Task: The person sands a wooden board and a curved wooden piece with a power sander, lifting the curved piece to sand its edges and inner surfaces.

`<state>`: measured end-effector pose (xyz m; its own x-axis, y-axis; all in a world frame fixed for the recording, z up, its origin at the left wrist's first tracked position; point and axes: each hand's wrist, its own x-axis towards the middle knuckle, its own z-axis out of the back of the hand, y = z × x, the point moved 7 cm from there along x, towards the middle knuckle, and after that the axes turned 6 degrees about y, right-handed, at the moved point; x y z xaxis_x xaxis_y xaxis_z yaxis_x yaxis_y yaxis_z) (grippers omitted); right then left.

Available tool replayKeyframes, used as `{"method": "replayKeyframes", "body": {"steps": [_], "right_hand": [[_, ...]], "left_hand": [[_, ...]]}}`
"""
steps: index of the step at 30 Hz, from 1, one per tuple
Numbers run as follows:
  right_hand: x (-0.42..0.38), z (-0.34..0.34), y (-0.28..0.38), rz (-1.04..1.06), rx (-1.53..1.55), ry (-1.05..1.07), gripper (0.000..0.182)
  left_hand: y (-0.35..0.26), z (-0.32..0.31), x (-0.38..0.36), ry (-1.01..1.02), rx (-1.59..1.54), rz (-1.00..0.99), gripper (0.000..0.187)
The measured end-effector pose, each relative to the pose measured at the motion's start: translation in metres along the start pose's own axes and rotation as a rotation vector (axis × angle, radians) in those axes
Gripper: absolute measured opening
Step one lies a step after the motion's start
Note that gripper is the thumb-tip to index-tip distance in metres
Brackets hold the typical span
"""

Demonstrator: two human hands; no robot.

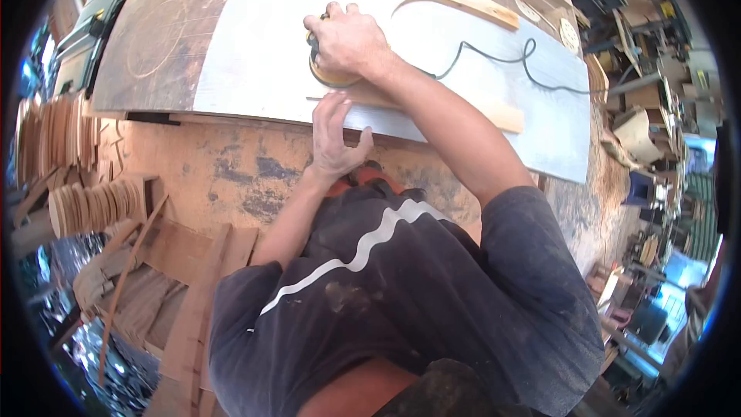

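A round yellow and black power sander point(332, 76) sits on a curved wooden piece at the near part of the white board point(262, 38). My right hand point(347, 42) is wrapped over the sander's top. The wooden piece point(502, 117) runs from under the sander to the right. My left hand point(337, 135) is at the board's near edge, its fingers apart and its fingertips by the wooden piece, just below the sander. A dark cord point(494, 59) trails right across the board. Another curved wooden piece point(471, 5) lies farther back.
The board rests on a brown workbench point(154, 38). Round wooden discs point(569, 34) lie at its right back. Stacked curved wood parts point(89, 208) and boards point(201, 293) stand at the left. Shelves and clutter fill the right side.
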<state>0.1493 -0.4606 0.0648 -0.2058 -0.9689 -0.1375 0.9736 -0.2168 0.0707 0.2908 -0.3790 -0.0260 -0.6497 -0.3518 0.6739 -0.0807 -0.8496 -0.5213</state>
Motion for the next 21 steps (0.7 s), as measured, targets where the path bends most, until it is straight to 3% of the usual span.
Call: {"method": "replayKeyframes", "body": {"steps": [1,3,6,8,9,12,15,16,21], "right_hand": [[0.004,0.002,0.007,0.055,-0.008,-0.003,0.049],[0.008,0.004,0.018,0.129,0.017,0.004,0.051],[0.014,-0.003,0.033,0.227,0.032,-0.013,0.054],[0.023,-0.003,0.033,0.257,0.029,-0.050,0.057],[0.025,0.000,0.031,0.242,0.036,-0.066,0.058],[0.019,0.003,0.030,0.265,0.065,-0.086,0.060],[-0.002,-0.004,0.039,0.308,0.065,-0.053,0.063],[-0.004,-0.003,0.042,0.311,0.069,-0.035,0.064],[0.021,0.004,0.038,0.328,0.120,-0.093,0.062]], "left_hand": [[-0.004,0.008,0.017,-0.012,0.025,0.006,0.089],[0.030,0.032,0.038,-0.190,0.002,0.562,0.103],[0.100,0.050,0.062,-0.153,-0.114,0.627,0.108],[0.138,0.030,0.077,0.255,-0.253,0.723,0.099],[0.144,0.027,0.074,0.256,-0.242,0.731,0.099],[0.150,0.023,0.056,0.199,-0.184,0.805,0.068],[0.116,0.020,0.045,0.154,0.008,0.759,0.067],[0.103,0.023,0.045,0.057,-0.028,0.671,0.067],[0.145,0.027,0.054,0.160,0.010,0.749,0.060]]}}
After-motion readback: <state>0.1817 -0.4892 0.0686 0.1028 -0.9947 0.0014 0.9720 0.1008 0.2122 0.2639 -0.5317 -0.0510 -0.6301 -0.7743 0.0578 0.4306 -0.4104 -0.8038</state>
